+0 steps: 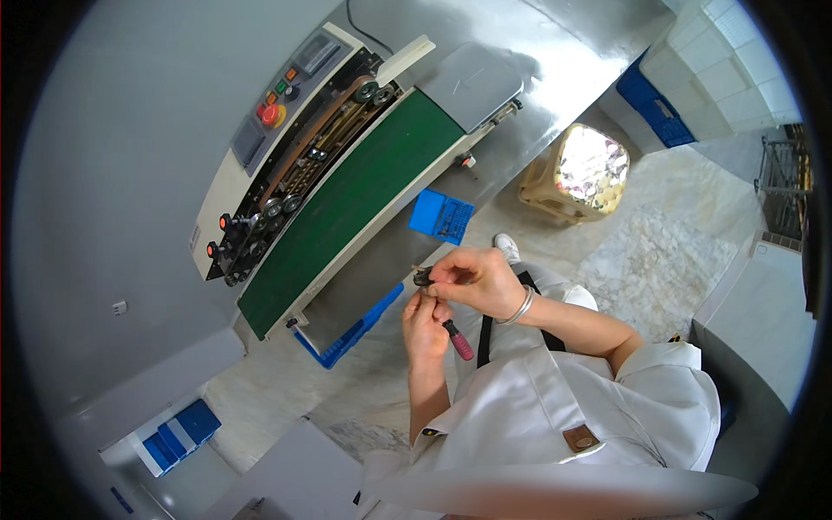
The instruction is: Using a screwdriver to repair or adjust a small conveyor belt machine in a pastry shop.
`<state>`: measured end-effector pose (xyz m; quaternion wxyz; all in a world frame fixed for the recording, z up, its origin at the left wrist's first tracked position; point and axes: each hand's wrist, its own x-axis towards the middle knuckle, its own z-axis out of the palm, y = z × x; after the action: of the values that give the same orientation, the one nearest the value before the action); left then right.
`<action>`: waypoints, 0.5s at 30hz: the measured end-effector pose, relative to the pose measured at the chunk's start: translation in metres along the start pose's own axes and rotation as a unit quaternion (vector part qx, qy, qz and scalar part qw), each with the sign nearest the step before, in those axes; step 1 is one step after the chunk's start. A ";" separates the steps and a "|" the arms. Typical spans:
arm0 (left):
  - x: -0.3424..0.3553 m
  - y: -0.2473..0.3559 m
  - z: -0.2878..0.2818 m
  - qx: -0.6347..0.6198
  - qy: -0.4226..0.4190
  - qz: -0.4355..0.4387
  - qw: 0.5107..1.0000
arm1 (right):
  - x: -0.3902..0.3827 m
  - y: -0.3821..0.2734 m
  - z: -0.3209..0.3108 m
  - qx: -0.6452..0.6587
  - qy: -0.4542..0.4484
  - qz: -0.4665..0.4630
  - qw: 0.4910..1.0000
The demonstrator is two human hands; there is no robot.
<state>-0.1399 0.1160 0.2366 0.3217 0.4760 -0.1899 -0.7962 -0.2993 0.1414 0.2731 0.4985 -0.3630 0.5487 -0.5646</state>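
In the middle of the view my left hand [426, 329] is closed round a screwdriver with a pink and black handle [459, 342] and seems to support a small dark part [423, 276] above it. My right hand [477, 282] pinches that part, its fingertips close to those of my left hand; what exactly the part is I cannot make out. Behind them is a machine [303, 147] with rollers, coloured buttons and a curved green belt [355, 199]. An open blue case [440, 217] with small slots lies beside the machine.
A blue tray [347, 342] juts from under the machine near my hands. A patterned stool [572, 173] stands on the marble floor at right. Blue crates [650, 100] are at upper right, blue boxes [182, 433] at lower left, a grey counter [745, 338] at far right.
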 end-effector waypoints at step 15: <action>-0.001 0.005 0.002 0.017 0.005 0.016 1.000 | 0.003 0.009 -0.001 -0.131 -0.008 -0.185 0.974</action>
<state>-0.1396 0.1131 0.2418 0.3269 0.4827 -0.2094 -0.7850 -0.2998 0.1395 0.2634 0.3384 -0.5247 0.5372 -0.5671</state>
